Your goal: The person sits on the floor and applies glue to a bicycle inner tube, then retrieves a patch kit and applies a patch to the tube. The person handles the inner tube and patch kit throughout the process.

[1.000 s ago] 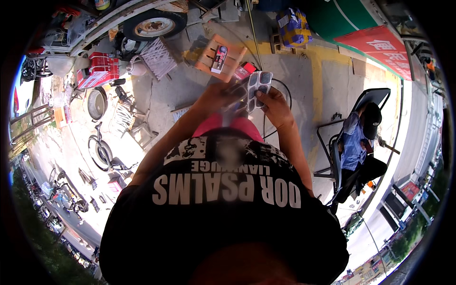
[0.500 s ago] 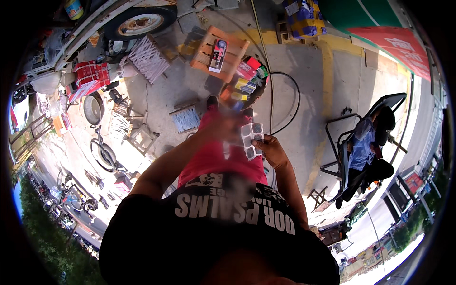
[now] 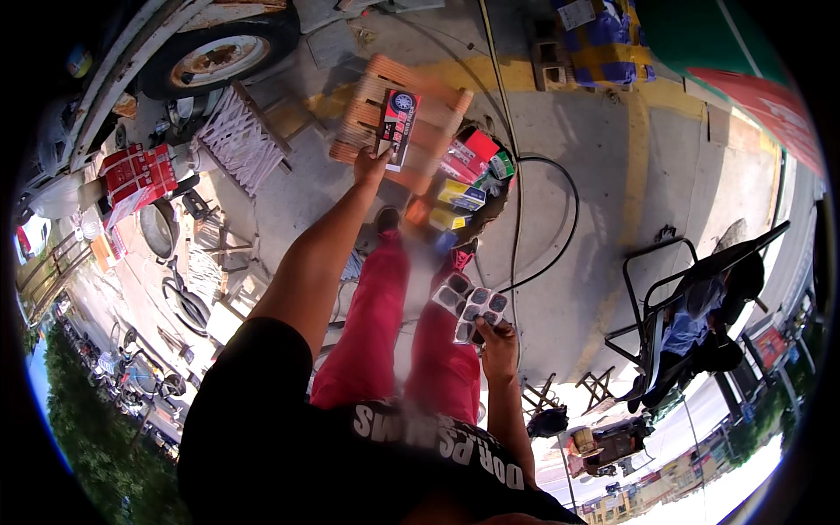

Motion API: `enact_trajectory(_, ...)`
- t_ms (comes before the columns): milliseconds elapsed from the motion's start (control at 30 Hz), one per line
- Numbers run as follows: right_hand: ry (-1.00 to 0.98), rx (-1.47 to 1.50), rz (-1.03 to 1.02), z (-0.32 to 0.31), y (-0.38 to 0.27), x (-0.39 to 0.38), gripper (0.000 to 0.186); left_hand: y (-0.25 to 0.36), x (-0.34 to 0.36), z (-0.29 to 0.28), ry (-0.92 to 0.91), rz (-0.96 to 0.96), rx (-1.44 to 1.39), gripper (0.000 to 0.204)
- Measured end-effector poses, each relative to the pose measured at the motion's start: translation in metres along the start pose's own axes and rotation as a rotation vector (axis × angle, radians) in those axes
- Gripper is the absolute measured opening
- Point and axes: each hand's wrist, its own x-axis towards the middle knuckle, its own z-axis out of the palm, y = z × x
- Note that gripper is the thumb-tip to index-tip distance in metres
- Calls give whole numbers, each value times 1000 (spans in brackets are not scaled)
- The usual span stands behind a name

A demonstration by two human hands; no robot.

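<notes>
My left hand point(image 3: 372, 164) reaches forward, its fingers closed on the lower end of a red-and-black printed box point(image 3: 400, 118) lying on a wooden slatted stool point(image 3: 349, 111). My right hand point(image 3: 499, 341) is low beside my right thigh, gripping two translucent sheets of dark, rounded patches point(image 3: 479, 311). Just right of the stool, a round container holds several small packages point(image 3: 464, 166) in red, green, yellow and blue.
A person point(image 3: 709, 316) sits in a folding chair at the right. A black hose point(image 3: 573, 200) loops over the concrete. A wheel point(image 3: 214, 57), woven stool point(image 3: 241, 137) and red carton point(image 3: 138, 175) are at the left. A taped blue bundle point(image 3: 604, 45) sits at the top.
My left hand has moved away from the patches, forward to the box on the stool. My right hand has moved down and slightly right with the sheets. The view has shifted, showing more of my legs.
</notes>
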Motion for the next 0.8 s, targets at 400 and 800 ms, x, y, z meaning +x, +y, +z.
enact_trajectory(400,72,20,157,25,3,8,10,28,71,28,-254,12,-106,50)
enact_trajectory(800,-425,727,-31,118,-118,-10,37,221,-162,-48,-757,-269,-778,30)
